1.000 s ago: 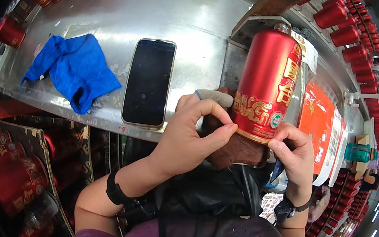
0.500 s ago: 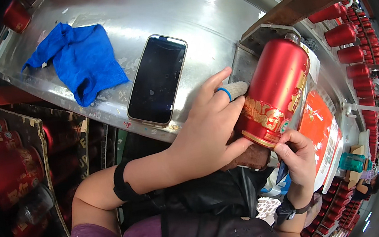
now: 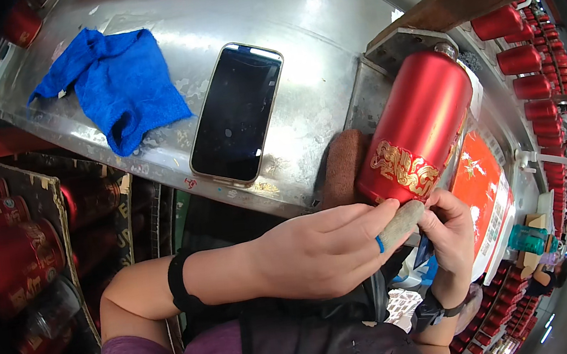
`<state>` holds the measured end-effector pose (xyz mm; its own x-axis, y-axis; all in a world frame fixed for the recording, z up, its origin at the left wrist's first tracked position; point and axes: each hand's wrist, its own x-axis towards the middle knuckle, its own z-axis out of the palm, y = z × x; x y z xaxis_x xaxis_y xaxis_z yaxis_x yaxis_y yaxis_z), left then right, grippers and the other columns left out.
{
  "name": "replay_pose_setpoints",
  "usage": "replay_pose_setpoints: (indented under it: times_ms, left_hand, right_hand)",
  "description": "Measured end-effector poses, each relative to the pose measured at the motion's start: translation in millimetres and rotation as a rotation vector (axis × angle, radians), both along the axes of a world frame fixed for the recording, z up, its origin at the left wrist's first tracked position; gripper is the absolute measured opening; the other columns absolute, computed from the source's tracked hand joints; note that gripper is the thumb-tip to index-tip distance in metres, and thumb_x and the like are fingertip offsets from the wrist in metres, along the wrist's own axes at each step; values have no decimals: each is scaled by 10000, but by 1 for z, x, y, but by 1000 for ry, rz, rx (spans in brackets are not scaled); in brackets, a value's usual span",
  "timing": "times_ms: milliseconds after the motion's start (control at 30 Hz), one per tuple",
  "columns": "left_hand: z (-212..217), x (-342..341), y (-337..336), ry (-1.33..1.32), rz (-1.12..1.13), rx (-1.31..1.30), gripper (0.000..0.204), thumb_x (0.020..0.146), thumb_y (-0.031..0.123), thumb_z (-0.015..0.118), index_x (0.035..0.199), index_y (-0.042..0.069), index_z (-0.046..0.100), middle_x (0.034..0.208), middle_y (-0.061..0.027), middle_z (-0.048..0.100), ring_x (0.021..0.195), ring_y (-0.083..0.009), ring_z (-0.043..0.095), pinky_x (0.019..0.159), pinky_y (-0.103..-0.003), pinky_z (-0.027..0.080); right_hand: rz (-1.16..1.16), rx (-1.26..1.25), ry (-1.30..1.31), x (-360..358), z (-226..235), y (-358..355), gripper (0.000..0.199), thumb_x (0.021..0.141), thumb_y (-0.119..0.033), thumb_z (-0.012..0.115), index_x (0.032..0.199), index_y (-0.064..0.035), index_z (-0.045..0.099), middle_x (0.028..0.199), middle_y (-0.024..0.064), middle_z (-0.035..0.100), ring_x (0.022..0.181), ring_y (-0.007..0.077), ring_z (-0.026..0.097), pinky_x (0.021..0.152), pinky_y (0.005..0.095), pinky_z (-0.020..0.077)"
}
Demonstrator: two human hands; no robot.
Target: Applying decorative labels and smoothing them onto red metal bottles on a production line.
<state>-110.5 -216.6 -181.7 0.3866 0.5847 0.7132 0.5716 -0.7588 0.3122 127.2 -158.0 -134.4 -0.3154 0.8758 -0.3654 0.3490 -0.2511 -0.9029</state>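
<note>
A left hand (image 3: pixel 328 249), fingers close together, and a right hand (image 3: pixel 452 234), thumb near forefinger, meet by a steel bench (image 3: pixel 321 80) at the base of a red bottle (image 3: pixel 419 125), lying neck away; whether either grips cannot be told. Leftward lie a blue cloth (image 3: pixel 130 82) and a phone (image 3: pixel 237 115). A finger cot (image 3: pixel 401 226) covers one left fingertip.

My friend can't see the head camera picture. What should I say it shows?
A left hand and a right hand are at the bottom end of a tilted red bottle with a gold pattern. To its left, a phone and a rumpled blue cloth lie on a metal table.
</note>
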Motion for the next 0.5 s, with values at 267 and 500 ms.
replay_pose_setpoints:
  times_ms: [267,500]
  left_hand:
    - [4,2,2,38,51,-65,331,846,154,721,1109,-43,691,1174,-190,674,1044,-313,667,876,-354,583]
    - [22,-1,3,-27,67,-219,372,875,170,663,1181,-40,645,1215,-231,651,1105,-355,642,911,-396,562]
  right_hand:
    - [-28,68,-19,10,8,11,116,881,-65,744,884,7,654,748,-48,571,694,23,475,642,203,387]
    - [-11,67,13,23,14,18,139,875,-88,762,891,3,659,736,-59,557,677,16,451,627,199,366]
